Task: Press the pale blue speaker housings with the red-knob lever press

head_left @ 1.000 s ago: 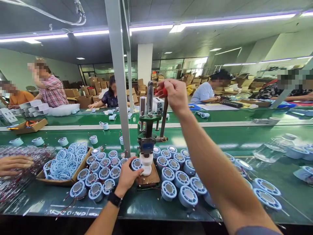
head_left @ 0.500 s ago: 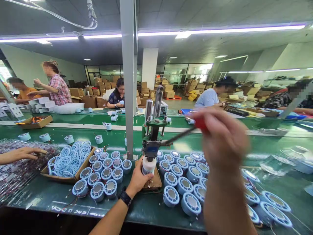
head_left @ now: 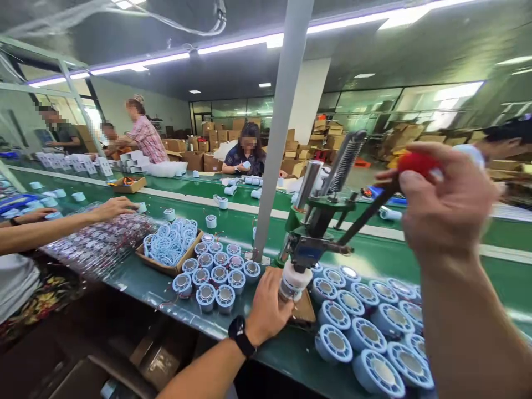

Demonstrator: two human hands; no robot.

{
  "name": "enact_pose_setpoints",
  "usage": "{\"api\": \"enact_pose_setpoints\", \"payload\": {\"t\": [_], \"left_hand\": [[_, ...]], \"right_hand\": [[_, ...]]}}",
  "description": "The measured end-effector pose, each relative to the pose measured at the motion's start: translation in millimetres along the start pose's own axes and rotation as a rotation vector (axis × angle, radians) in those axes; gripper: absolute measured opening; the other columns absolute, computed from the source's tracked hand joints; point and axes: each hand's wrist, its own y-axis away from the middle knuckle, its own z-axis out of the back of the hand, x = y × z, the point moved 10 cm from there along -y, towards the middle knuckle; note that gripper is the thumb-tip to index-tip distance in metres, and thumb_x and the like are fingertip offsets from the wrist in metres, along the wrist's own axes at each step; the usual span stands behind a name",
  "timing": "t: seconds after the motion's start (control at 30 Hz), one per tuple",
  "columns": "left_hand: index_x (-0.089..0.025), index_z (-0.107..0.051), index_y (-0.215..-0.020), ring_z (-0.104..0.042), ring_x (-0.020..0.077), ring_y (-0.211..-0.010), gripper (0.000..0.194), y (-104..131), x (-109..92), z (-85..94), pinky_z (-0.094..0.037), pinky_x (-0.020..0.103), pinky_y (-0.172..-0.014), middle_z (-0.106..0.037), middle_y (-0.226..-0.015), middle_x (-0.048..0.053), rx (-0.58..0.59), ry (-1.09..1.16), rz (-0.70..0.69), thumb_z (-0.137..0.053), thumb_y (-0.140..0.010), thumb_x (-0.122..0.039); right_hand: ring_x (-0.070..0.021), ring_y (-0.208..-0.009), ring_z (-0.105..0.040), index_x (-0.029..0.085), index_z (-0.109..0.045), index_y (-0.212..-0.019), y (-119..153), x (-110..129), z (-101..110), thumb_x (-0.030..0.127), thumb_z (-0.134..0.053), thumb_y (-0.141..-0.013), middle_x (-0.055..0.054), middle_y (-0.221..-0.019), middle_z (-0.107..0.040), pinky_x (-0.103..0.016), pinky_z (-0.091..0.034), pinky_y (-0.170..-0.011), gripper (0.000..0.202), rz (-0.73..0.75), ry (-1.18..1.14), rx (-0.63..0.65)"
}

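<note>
A hand-lever press (head_left: 308,250) stands on the bench in front of me. Its white pressing head (head_left: 296,275) sits down on a round light-blue housing (head_left: 290,292), which is mostly hidden by the head and my fingers. My left hand (head_left: 268,307), a black watch at its wrist, is closed around the housing's near left side. Up at the right, my right hand (head_left: 451,194) grips the red knob (head_left: 418,162) at the end of the press lever (head_left: 369,213). Brown board (head_left: 305,310) lies beneath the housing.
Several round blue housings with grey discs (head_left: 333,314) crowd the press's right side, and more (head_left: 225,297) stand left. A cardboard box (head_left: 170,270) holds blue rings (head_left: 172,241). A grey post (head_left: 276,138) rises behind. At left a co-worker's arm (head_left: 83,221) reaches across the bench.
My view has swung left and tilted, so the press appears further right. The right hand stays on the knob, now slightly higher in view. A co-worker's hand at left has reached further forward.
</note>
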Motion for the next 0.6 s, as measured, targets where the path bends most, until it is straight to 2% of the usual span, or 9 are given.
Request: {"api": "enact_pose_setpoints", "payload": {"t": [0.07, 0.1, 0.17, 0.23, 0.3, 0.37, 0.47, 0.53, 0.6], "left_hand": [[-0.019, -0.042, -0.150, -0.020, 0.0338, -0.153, 0.077, 26, 1, 28.1, -0.010, 0.055, -0.127, -0.034, -0.161, 0.009, -0.047, -0.215, -0.004, -0.064, -0.076, -0.015], [-0.020, -0.040, -0.151, -0.016, 0.0347, -0.153, 0.076, 41, 7, 41.7, -0.009, 0.058, -0.126, -0.029, -0.163, 0.008, -0.064, -0.342, 0.015, -0.061, -0.078, -0.015], [-0.020, -0.036, -0.153, -0.014, 0.0373, -0.153, 0.076, 72, 28, 61.7, -0.015, 0.064, -0.123, -0.023, -0.164, 0.008, -0.058, -0.550, 0.069, -0.057, -0.080, -0.015], [-0.019, -0.034, -0.154, -0.014, 0.0397, -0.152, 0.078, 97, 48, 65.9, -0.022, 0.066, -0.121, -0.017, -0.165, 0.010, 0.000, -0.633, 0.075, -0.057, -0.080, -0.014], [-0.021, -0.032, -0.155, -0.012, 0.0410, -0.152, 0.081, 111, 55, 57.7, -0.025, 0.066, -0.120, -0.011, -0.165, 0.009, 0.058, -0.638, 0.047, -0.059, -0.079, -0.013], [-0.022, -0.032, -0.155, -0.009, 0.0415, -0.152, 0.085, 114, 53, 46.8, -0.023, 0.066, -0.120, -0.006, -0.165, 0.008, 0.069, -0.587, 0.074, -0.061, -0.076, -0.012], [-0.023, -0.034, -0.154, -0.005, 0.0396, -0.153, 0.086, 102, 40, 26.5, -0.020, 0.065, -0.122, -0.003, -0.165, 0.006, 0.089, -0.405, 0.174, -0.063, -0.074, -0.014], [-0.020, -0.033, -0.154, -0.004, 0.0375, -0.153, 0.086, 90, 28, 14.6, -0.020, 0.062, -0.124, -0.003, -0.166, 0.007, 0.123, -0.248, 0.207, -0.064, -0.074, -0.015], [-0.018, -0.034, -0.154, -0.011, 0.0359, -0.153, 0.086, 77, 16, 13.6, -0.023, 0.057, -0.124, -0.008, -0.167, 0.009, 0.141, -0.130, 0.197, -0.065, -0.074, -0.016]], "right_hand": [[-0.0270, -0.107, -0.068, 0.043, -0.060, -0.124, -3, -15, -30, 0.035, -0.057, -0.087, -0.002, -0.135, -0.057, -0.055, -0.054, -0.094, 0.038, -0.112, -0.101, 0.090], [-0.0283, -0.118, -0.063, 0.049, -0.056, -0.126, 13, -19, -32, 0.035, -0.057, -0.088, 0.001, -0.142, -0.052, -0.055, -0.050, -0.101, 0.041, -0.139, -0.122, 0.054], [-0.0294, -0.131, -0.054, 0.054, -0.048, -0.132, 75, -29, -26, 0.036, -0.059, -0.088, 0.001, -0.146, -0.049, -0.056, -0.044, -0.110, 0.049, -0.168, -0.125, -0.071], [-0.0339, -0.132, -0.053, 0.043, -0.043, -0.140, 154, -48, -22, 0.037, -0.064, -0.083, -0.007, -0.142, -0.053, -0.062, -0.042, -0.109, 0.061, -0.227, -0.067, -0.147], [-0.0379, -0.135, -0.049, 0.027, -0.033, -0.149, 225, -82, -37, 0.043, -0.068, -0.077, -0.016, -0.146, -0.047, -0.065, -0.039, -0.109, 0.082, -0.420, 0.021, -0.051], [-0.0389, -0.132, -0.052, 0.017, -0.023, -0.153, 276, -115, -57, 0.052, -0.069, -0.072, -0.022, -0.144, -0.048, -0.062, -0.040, -0.109, 0.100, -0.643, 0.080, 0.092], [-0.0383, -0.120, -0.061, 0.016, -0.026, -0.152, 301, -140, -73, 0.061, -0.071, -0.065, -0.021, -0.130, -0.060, -0.056, -0.046, -0.104, 0.108, -0.818, 0.096, 0.144], [-0.0391, -0.116, -0.064, 0.017, -0.031, -0.151, 298, -144, -73, 0.064, -0.072, -0.062, -0.020, -0.125, -0.063, -0.056, -0.048, -0.102, 0.108, -0.853, 0.087, 0.088], [-0.0407, -0.115, -0.064, 0.017, -0.031, -0.151, 296, -143, -70, 0.066, -0.074, -0.059, -0.022, -0.127, -0.062, -0.059, -0.049, -0.100, 0.113, -0.875, 0.060, 0.008]]}}
